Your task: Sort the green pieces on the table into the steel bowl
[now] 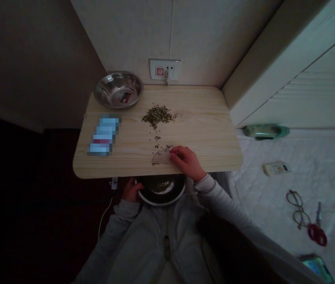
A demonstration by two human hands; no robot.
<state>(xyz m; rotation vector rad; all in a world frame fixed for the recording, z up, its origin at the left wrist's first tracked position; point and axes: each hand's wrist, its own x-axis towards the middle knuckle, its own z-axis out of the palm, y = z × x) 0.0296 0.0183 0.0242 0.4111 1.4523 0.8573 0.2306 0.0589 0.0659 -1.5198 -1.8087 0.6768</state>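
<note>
My left hand (131, 191) grips the rim of a dark bowl with a pale edge (163, 201), held below the front edge of the small table. Small dark grains lie inside the bowl. On the tabletop, my right hand (186, 161) pinches a thin, clear, scraper-like piece (161, 157) that rests flat near the front edge. A few grains lie beside and behind this piece. Farther back is a loose pile of small greenish-brown grains (159, 115), with a thin trail of them running toward my right hand.
A shiny steel bowl (118, 90) stands at the table's back left, with a blurred-out phone (104, 135) before it. A wall socket (165, 70) holds a plug. On the white bedding at right lie a green bottle (266, 131), a remote (276, 168), glasses (298, 209) and red-handled scissors (317, 234).
</note>
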